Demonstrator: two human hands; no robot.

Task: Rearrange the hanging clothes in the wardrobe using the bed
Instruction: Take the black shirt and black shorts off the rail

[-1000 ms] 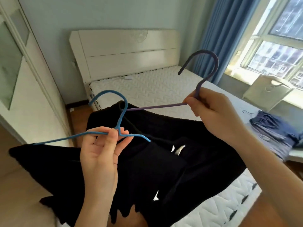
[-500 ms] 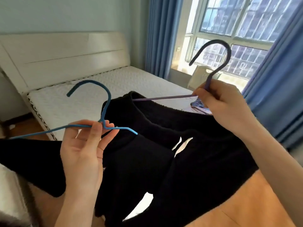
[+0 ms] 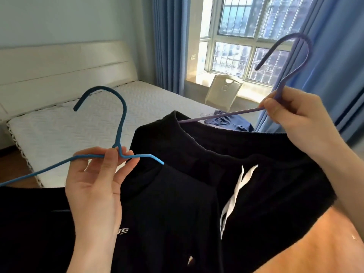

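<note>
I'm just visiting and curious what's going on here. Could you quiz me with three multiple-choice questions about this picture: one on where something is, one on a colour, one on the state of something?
1. Where is the white chair?
A. Under the window, beyond the bed
B. On top of the bed
C. Beside the headboard

2. What colour is the hanger in the right hand?
A. Red
B. Purple
C. White

3. What state is the blue hanger in?
A. Lying on the bed
B. Hooked on a rail
C. Held in the left hand, carrying a black garment

Answers: 1 A, the chair stands below the window past the mattress. 2 B, the purple hanger has a lilac hook and arm. 3 C, the left hand pinches its neck and its arm runs into the black garment's collar.
</note>
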